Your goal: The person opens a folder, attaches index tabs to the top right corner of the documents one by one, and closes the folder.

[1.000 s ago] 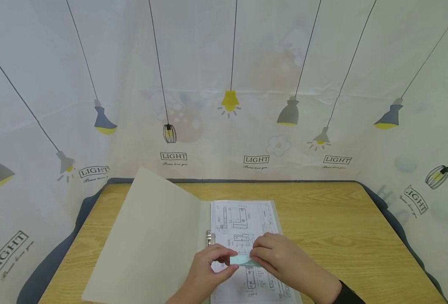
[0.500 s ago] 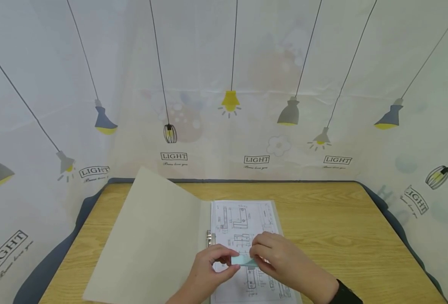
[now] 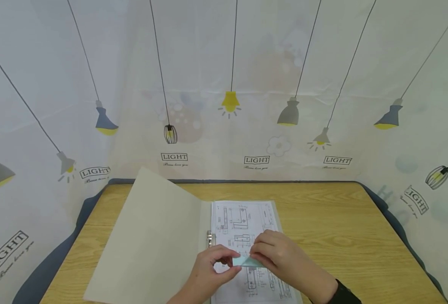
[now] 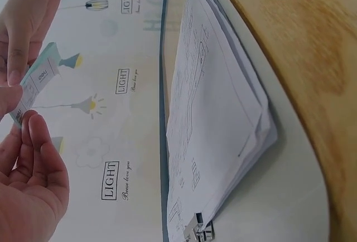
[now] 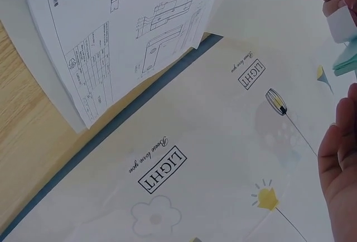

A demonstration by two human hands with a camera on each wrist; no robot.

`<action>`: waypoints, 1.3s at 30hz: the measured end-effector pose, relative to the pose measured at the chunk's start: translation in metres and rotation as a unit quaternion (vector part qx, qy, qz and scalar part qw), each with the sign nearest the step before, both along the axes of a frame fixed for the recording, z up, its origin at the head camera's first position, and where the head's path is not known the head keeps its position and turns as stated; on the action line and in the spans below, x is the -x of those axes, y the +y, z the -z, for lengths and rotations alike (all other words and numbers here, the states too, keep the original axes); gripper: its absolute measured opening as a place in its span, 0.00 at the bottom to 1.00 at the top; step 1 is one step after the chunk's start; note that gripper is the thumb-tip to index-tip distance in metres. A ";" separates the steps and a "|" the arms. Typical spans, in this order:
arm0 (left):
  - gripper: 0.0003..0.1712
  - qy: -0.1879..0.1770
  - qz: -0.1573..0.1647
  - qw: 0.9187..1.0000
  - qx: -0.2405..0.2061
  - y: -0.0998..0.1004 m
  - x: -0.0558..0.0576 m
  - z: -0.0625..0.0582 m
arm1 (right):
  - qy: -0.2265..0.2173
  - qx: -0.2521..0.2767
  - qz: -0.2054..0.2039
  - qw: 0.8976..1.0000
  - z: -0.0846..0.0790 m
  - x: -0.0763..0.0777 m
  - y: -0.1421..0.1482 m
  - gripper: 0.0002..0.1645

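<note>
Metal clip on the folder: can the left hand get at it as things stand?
Probably not yet: the left hand holds the pale blue pad, though nothing appears to lie over the nearby metal clip.

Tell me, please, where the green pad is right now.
In the head view, the pad is low, just right of centre, held by the left hand and right hand over the drawings.

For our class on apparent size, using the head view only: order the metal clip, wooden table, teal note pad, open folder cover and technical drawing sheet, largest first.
1. Wooden table
2. Open folder cover
3. Technical drawing sheet, partly covered
4. Teal note pad, partly covered
5. Metal clip
</note>
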State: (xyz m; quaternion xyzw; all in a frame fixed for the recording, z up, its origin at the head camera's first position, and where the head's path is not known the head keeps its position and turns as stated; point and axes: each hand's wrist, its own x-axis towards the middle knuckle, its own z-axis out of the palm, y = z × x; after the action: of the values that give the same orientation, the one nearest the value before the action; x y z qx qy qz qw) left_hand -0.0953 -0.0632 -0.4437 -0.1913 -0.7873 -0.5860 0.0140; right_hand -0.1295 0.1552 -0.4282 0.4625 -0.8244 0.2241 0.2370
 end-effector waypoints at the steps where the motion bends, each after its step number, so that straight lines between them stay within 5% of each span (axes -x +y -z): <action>1: 0.09 -0.004 0.000 1.000 0.000 0.000 0.000 0.000 | -0.004 -0.002 0.005 1.000 0.000 0.000 0.000 0.05; 10: 0.09 0.005 0.010 1.000 -0.001 0.001 -0.001 -0.002 | -0.025 0.004 0.025 0.999 -0.001 -0.002 -0.002 0.04; 20: 0.10 -0.005 0.014 1.000 -0.006 0.001 0.010 0.031 | -0.059 0.066 0.044 0.995 0.001 -0.002 -0.006 0.04; 29: 0.13 -0.004 0.007 1.000 -0.015 -0.001 0.011 0.036 | -0.127 0.080 0.082 0.985 0.001 -0.002 -0.006 0.03; 39: 0.11 -0.033 0.040 0.999 0.009 -0.003 0.009 0.046 | -0.127 0.114 0.140 0.975 -0.001 0.002 0.002 0.08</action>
State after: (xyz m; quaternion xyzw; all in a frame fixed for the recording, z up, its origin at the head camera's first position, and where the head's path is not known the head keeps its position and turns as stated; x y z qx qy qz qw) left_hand -0.1046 -0.0662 -0.4898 -0.2034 -0.7839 -0.5853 -0.0377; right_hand -0.1316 0.1576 -0.4273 0.2803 -0.8733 0.3381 0.2107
